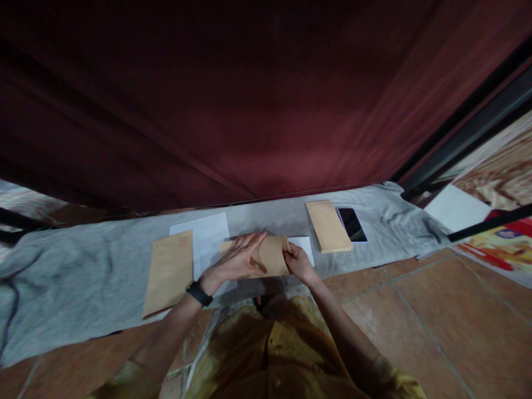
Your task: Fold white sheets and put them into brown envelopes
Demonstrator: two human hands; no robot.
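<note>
Brown envelope point(272, 256) is at centre, over grey cloth point(270, 215). Left hand point(238, 261), fingers spread, covers its left part; right hand point(298, 260) pinches its right edge — light, even left-palm pressure should limit creasing.

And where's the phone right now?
In the head view, the phone lies at right on the gray cloth, just right of a brown envelope stack.

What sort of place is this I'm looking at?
Probably an indoor room with a makeshift work spot, perhaps in a home. A grey cloth covers a surface bearing brown envelopes, what looks like a dark red curtain hangs beyond it, and reddish-brown tiles cover the floor.
</note>
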